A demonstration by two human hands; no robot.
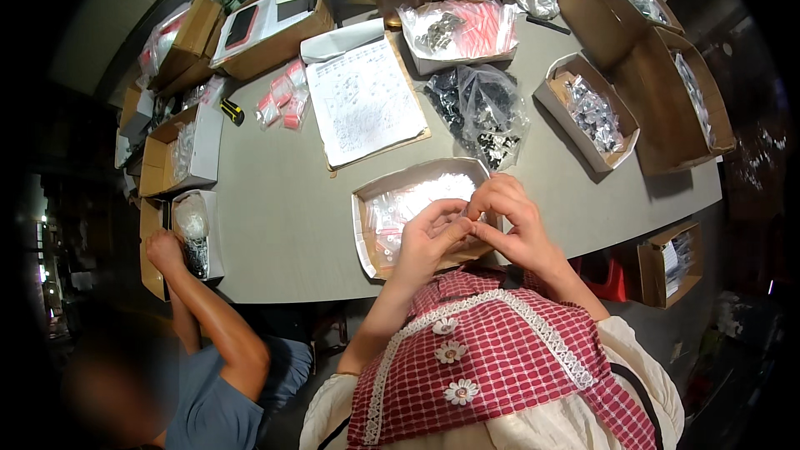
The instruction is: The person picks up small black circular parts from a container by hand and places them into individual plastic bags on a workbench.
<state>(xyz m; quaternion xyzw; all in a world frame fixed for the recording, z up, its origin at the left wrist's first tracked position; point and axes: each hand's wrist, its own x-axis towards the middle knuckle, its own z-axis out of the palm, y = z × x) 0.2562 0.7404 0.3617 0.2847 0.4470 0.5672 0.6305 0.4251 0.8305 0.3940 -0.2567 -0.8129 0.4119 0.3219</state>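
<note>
Head view
Left hand point(429, 237): raised over the near edge of the tray, fingers curled inward and pinched toward the right hand; something very small appears to be gripped between the fingertips, too small to be made out.
Right hand point(508, 217): brought against the left hand, fingertips touching it, thumb and forefinger closed as if on the same small piece; what is gripped cannot be told.
Tray point(367, 200): a shallow cardboard box set just in front of the body, so that the hands are kept directly above it; it is filled with small clear bags point(412, 200), which are thus within easy reach.
Sheet point(362, 100): a printed paper laid on a board beyond the tray, turned toward the person, probably so it can be read while working.
Black parts bag point(479, 108): a clear bag of dark small parts, placed beside the sheet and just behind the tray.
Pink bags point(283, 100): small packets grouped left of the sheet.
Right boxes point(587, 112): open cartons of shiny pieces, lined along the table's right edge.
Table point(275, 217): grey, crowded at its rim with cartons.
Other person's hand point(162, 250): rested at a box by the left edge, well apart from the tray.
</note>
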